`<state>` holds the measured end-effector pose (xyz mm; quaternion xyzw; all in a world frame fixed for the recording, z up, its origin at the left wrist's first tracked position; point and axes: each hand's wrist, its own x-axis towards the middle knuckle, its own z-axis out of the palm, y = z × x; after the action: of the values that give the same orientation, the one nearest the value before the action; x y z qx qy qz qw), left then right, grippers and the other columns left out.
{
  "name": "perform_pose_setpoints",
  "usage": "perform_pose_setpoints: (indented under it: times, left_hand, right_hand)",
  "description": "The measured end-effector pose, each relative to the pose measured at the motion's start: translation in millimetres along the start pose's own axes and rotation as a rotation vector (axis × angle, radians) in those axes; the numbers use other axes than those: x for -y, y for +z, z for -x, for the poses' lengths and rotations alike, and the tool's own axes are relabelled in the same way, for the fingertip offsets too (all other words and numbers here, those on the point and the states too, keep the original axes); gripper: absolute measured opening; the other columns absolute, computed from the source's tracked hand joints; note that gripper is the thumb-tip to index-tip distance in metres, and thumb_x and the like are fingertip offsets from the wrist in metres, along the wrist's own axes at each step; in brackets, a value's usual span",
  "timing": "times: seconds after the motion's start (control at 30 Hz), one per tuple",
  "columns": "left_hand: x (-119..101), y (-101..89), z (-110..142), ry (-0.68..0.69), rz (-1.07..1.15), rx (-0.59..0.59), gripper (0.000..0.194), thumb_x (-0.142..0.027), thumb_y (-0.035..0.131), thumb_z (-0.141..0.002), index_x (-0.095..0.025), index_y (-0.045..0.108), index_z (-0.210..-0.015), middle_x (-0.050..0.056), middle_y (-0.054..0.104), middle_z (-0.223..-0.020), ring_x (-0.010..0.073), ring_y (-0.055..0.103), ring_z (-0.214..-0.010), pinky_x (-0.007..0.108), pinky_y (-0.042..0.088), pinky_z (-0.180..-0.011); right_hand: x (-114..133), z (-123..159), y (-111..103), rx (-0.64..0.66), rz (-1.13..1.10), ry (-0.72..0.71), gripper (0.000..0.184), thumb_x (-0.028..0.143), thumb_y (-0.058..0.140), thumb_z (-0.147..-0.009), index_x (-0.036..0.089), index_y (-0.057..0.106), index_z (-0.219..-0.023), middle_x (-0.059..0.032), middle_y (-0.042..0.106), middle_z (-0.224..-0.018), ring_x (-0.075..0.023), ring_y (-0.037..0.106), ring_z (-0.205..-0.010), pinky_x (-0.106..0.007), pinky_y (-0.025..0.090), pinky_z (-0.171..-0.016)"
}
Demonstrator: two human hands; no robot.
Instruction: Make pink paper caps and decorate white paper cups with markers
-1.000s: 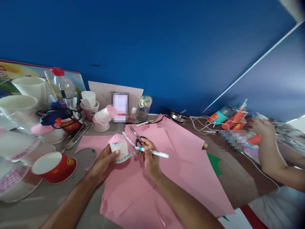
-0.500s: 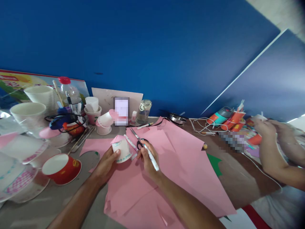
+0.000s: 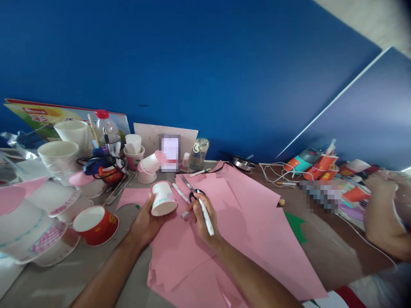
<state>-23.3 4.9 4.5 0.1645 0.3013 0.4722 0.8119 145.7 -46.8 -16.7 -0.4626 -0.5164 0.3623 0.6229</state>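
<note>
My left hand (image 3: 146, 224) is closed round the side of a small white paper cup (image 3: 163, 196) with blue-green and pink marker drawings and a pink edge at its top. The cup is tilted, one round end towards me. In my right hand (image 3: 205, 226) a white marker (image 3: 206, 216) is gripped like a pen, its back end pointing at me; the writing tip is hidden. Just beyond those fingers lie black-handled scissors (image 3: 192, 188) and a second slim marker (image 3: 180, 193). Pink paper sheets (image 3: 244, 231) lie under both hands.
At left stand a red paper cup (image 3: 96, 226), decorated white cups (image 3: 48, 237), stacked cups (image 3: 59, 156) and a bottle (image 3: 107, 128). Behind are a phone (image 3: 170, 153), a water bottle (image 3: 199, 155) and a tape roll (image 3: 243, 164). Another person's arm (image 3: 382, 209) is at right.
My left hand has tilted and turned the cup, so a round end and a pink drawing now show. The right hand still grips the marker. The whole view has shifted slightly.
</note>
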Motion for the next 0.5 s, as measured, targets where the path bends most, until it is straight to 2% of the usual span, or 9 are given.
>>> perform_pose_setpoints:
  times: [0.1, 0.2, 0.33, 0.5]
  left_hand:
    - [-7.5, -0.1, 7.5, -0.041, 0.063, 0.154, 0.050, -0.044, 0.054, -0.086, -0.013, 0.055, -0.125, 0.010, 0.071, -0.085, 0.0229, 0.067, -0.071, 0.046, 0.055, -0.079]
    - [-11.8, -2.9, 12.9, -0.056, 0.064, 0.293, 0.060, -0.051, 0.053, -0.083, -0.010, 0.055, -0.127, 0.009, 0.068, -0.080, 0.0196, 0.063, -0.065, 0.046, 0.052, -0.084]
    - [-11.8, -7.5, 13.8, -0.053, 0.044, 0.337, 0.067, -0.056, 0.051, -0.082, -0.010, 0.054, -0.130, 0.006, 0.064, -0.075, 0.0172, 0.059, -0.060, 0.046, 0.051, -0.084]
    - [-13.0, -10.1, 12.7, -0.049, 0.042, 0.337, 0.065, -0.057, 0.049, -0.083, -0.009, 0.056, -0.126, 0.005, 0.063, -0.074, 0.0160, 0.058, -0.059, 0.045, 0.049, -0.086]
  right_hand:
    - [1.0, 0.3, -0.3, 0.023, 0.004, -0.008, 0.035, 0.046, 0.046, -0.094, 0.020, 0.050, -0.117, -0.0018, 0.063, -0.077, -0.0111, 0.056, -0.054, -0.024, 0.047, -0.049]
    - [2.4, 0.4, -0.8, 0.026, 0.008, -0.003, 0.036, 0.045, 0.049, -0.093, 0.020, 0.049, -0.118, -0.0019, 0.063, -0.078, -0.0109, 0.056, -0.054, -0.023, 0.047, -0.047]
    - [1.7, -0.3, -1.6, 0.036, -0.001, -0.018, 0.033, 0.043, 0.048, -0.093, 0.021, 0.050, -0.118, -0.0011, 0.062, -0.078, -0.0108, 0.056, -0.054, -0.022, 0.046, -0.046]
    - [2.6, -0.1, -1.3, 0.035, 0.010, -0.042, 0.032, 0.041, 0.048, -0.094, 0.021, 0.050, -0.119, -0.0017, 0.062, -0.077, -0.0111, 0.055, -0.054, -0.022, 0.046, -0.046]
